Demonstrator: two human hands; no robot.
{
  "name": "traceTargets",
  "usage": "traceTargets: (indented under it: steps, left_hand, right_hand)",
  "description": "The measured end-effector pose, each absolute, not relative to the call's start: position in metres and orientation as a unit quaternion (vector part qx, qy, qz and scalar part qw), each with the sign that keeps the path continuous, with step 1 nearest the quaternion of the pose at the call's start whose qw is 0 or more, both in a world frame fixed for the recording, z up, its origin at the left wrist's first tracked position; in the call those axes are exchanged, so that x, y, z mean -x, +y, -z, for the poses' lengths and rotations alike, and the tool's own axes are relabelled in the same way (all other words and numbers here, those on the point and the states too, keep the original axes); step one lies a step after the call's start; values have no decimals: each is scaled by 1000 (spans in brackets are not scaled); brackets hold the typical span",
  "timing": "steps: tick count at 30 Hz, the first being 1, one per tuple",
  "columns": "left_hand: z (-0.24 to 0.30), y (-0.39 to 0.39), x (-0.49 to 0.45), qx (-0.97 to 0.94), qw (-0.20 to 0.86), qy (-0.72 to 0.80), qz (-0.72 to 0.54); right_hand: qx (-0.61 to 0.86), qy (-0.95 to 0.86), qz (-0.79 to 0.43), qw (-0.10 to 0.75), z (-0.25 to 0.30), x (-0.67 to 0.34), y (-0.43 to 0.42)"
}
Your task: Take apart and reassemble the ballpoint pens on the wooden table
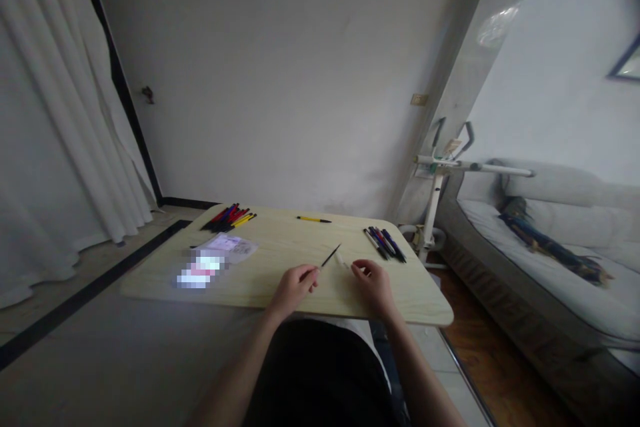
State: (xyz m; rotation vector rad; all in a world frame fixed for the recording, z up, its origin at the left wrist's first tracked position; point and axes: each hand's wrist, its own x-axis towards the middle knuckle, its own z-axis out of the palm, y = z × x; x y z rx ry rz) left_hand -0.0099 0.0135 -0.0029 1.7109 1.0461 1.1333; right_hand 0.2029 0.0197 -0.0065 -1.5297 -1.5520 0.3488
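Above the near part of the table, my left hand (297,287) is closed, its fingertips pinching a thin dark pen refill (331,255) that points up and to the right. Facing it, my right hand (371,281) is closed in a pinch on a slim whitish pen barrel (341,258), which is pale and hard to make out against the wood. The tips of the two pieces come close together; whether they touch I cannot tell. Right of my right hand lies a group of pens (385,243), mostly dark and white. Beyond both hands rests a single yellow pen (314,219).
A pile of red, yellow and dark pens (227,217) lies at the far left of the pale wooden table (280,247). Nearer are a clear plastic bag (243,250) and a lit phone (200,271). An exercise machine (433,200) and a sofa (550,233) stand to the right.
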Motion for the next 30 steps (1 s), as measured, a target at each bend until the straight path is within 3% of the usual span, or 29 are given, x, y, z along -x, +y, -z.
traceTargets:
  steps: [11, 30]
  left_hand:
    - [-1, 10, 9, -678, 404, 425, -444]
    - [-3, 8, 8, -688, 385, 430, -439]
  right_hand:
    - [653, -669, -88, 345, 14, -200, 26]
    - [664, -663, -63, 339, 14, -197, 30]
